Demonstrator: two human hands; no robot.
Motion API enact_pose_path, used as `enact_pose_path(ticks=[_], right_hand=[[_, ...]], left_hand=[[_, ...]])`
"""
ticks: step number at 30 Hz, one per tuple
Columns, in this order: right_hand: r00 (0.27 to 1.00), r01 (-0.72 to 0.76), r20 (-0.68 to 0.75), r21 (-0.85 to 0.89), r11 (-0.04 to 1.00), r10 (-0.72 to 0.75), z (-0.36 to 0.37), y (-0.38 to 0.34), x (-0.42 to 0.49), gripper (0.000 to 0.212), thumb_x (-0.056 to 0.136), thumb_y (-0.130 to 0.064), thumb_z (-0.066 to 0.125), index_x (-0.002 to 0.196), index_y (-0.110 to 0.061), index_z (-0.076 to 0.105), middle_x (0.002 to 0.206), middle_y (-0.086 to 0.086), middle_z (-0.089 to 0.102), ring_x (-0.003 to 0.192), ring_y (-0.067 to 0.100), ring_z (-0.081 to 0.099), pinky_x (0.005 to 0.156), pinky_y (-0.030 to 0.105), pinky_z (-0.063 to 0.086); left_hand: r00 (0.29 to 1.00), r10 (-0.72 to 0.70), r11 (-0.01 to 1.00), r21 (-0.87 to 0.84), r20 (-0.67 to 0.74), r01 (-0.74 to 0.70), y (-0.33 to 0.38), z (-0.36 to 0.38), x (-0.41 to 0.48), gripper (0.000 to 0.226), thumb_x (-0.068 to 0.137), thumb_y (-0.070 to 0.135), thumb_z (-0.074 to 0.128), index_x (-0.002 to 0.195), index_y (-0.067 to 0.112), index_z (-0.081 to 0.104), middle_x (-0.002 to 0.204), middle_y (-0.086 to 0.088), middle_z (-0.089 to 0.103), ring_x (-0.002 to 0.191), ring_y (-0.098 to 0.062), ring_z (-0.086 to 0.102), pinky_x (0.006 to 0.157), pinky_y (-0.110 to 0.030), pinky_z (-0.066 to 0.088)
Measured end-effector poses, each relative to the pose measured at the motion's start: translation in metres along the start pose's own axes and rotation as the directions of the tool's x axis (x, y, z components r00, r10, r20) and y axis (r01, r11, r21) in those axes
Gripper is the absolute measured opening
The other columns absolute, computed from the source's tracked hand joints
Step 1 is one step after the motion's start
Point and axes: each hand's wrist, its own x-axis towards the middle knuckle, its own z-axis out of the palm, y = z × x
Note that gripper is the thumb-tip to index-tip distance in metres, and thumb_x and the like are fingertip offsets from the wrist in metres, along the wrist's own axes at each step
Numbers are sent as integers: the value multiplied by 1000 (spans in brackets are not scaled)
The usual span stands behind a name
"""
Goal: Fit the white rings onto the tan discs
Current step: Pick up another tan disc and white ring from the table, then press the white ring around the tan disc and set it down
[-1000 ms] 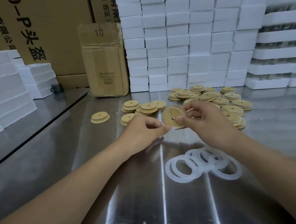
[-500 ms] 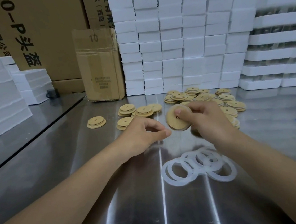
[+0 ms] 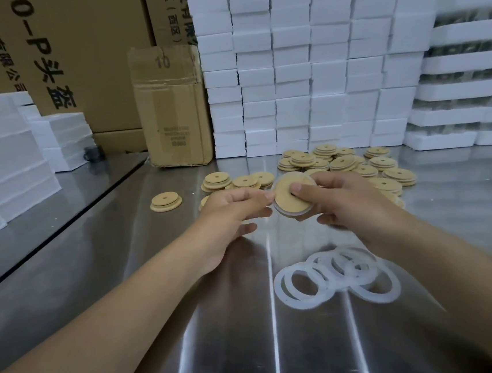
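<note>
A tan disc is held above the steel table; the right hand grips it, thumb on its face; the left hand pinches its left rim, apparently seating a white ring around it; next, the ring likely needs pressing home evenly.

I'm in a factory packing or storage room: I work at a steel counter, hemmed in by tall stacks of white foam blocks and printed cardboard cartons, with heaps of identical tan discs.
</note>
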Motion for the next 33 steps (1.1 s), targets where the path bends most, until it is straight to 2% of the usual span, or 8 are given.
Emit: enact_pose_path(ticks=[6,11,15,19,22,26,28,33], right_hand=[[999,21,22,55,998,-23,1,-1,0,23,92,-44,77,111,-30,77,100,-1,82,88,10,78,79,31,47],[984,167,-9,-295,941,-178,7,7,0,66,75,-50,91,132,-44,58,114,-16,66,83,2,69,73,18,52],[957,240,-14,-523,818,-290,8,15,0,69,74,-61,86,133,-44,55,109,-25,64,96,-9,62,78,15,46],[883,197,-248,-576,794,-399,-17,11,10,69,78,-62,83,136,-29,61,118,-15,63,104,5,60,87,28,48],[815,42,-441,-604,796,-377,-48,10,14,74,84,-65,74,141,-21,59,128,0,60,122,21,55,100,35,43],[842,-290,-499,-740,607,-205,-75,18,13,64,87,-66,64,127,-16,70,123,15,67,118,37,56,96,49,50],[865,-398,-496,-764,508,-70,-80,22,11,59,85,-68,59,113,-18,72,114,13,69,105,35,57,88,46,49],[878,-453,-476,-794,406,49,-76,29,10,76,87,-72,51,140,-18,61,144,13,56,132,37,46,105,50,39]], left_hand=[[996,-12,992,-128,87,23,4,-1,-2,36,95,36,78,125,15,79,122,-8,80,109,-23,79,84,-28,54],[1000,-25,993,-115,-3,25,3,0,-3,30,96,31,79,119,13,80,116,-7,82,105,-23,80,83,-29,52],[1000,-20,996,-88,-1,20,2,2,-3,26,98,29,77,119,14,80,116,-6,82,106,-24,80,83,-30,51],[993,11,995,-99,-120,-23,4,1,-1,17,101,30,74,111,20,83,114,1,82,99,-18,80,79,-31,51],[938,153,984,136,-313,-115,3,-9,8,10,101,22,73,99,23,83,100,6,82,86,-6,78,76,-28,49],[864,400,747,655,-306,-114,-7,-33,20,27,98,14,70,120,27,78,118,10,71,103,0,65,81,-6,40],[893,393,588,807,-221,-59,-14,-44,22,38,100,22,68,136,32,72,135,11,63,126,-10,56,94,-16,36],[944,292,340,939,-153,47,-21,-52,21,29,101,34,65,127,29,76,151,11,60,140,-28,49,102,-38,47]])
